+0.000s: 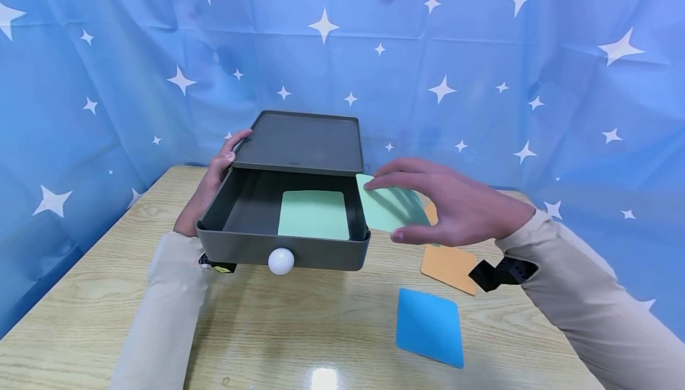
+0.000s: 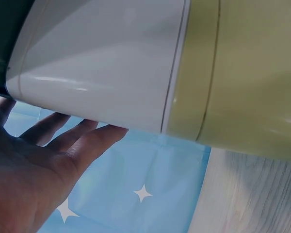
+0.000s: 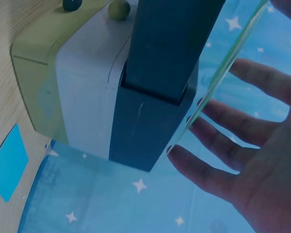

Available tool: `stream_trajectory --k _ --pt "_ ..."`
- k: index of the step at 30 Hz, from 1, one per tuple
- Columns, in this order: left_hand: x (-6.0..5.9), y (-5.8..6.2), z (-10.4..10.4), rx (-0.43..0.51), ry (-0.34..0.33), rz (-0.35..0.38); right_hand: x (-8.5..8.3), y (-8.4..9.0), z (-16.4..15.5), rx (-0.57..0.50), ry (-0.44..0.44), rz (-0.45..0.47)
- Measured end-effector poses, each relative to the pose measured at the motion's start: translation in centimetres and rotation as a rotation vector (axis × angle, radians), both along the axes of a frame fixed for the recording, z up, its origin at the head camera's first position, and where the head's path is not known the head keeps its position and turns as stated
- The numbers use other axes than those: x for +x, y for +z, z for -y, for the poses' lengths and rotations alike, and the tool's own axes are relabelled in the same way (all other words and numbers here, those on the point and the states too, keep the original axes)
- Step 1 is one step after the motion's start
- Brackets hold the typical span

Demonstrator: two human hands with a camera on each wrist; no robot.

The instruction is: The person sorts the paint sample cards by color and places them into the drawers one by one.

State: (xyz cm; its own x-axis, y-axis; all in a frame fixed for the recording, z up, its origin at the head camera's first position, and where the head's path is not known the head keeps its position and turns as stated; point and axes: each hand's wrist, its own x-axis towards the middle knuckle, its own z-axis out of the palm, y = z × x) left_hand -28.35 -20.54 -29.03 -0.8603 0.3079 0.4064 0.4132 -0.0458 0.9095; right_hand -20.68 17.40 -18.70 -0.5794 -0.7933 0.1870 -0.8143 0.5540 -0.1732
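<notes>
Right hand: the right hand (image 1: 449, 200) pinches a green card (image 1: 387, 208) between thumb and fingertips.
Held green card: at those fingertips, just beside the drawer (image 1: 235, 250); its far right part is tucked behind the thumb.
Other green card: lying inside the drawer, left of the right hand, its near edge cut off by the front wall.
Left hand: the left hand (image 1: 210, 183) rests fairly straight fingers along the box (image 1: 299, 140); I can't see the tips, which go behind its edge.
Orange card: below the right hand on the tabletop (image 1: 283, 330) lies an orange card (image 1: 446, 268); more orange peeks out by the thumb, and I can't tell whether it's separate.
Blue card: nearer the person than the right hand is a blue card (image 1: 430, 327), fully visible.
</notes>
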Motion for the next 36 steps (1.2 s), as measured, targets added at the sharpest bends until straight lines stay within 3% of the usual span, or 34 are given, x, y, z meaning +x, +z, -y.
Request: stream_trajectory --k 13,22,28,36 --pt "-0.1 0.0 0.2 0.034 -0.009 0.000 -0.4 1.0 4.6 0.039 0.129 0.027" --pt "-0.1 0.0 0.2 0.036 -0.013 0.000 -0.7 1.2 6.1 0.093 0.104 -0.001" --pt "-0.2 0.1 0.3 0.000 0.004 -0.007 -0.9 1.5 7.0 0.080 0.147 -0.043" --pt "-0.7 -0.4 0.4 0.041 -0.010 -0.005 -1.2 1.5 8.6 0.123 0.120 0.030"
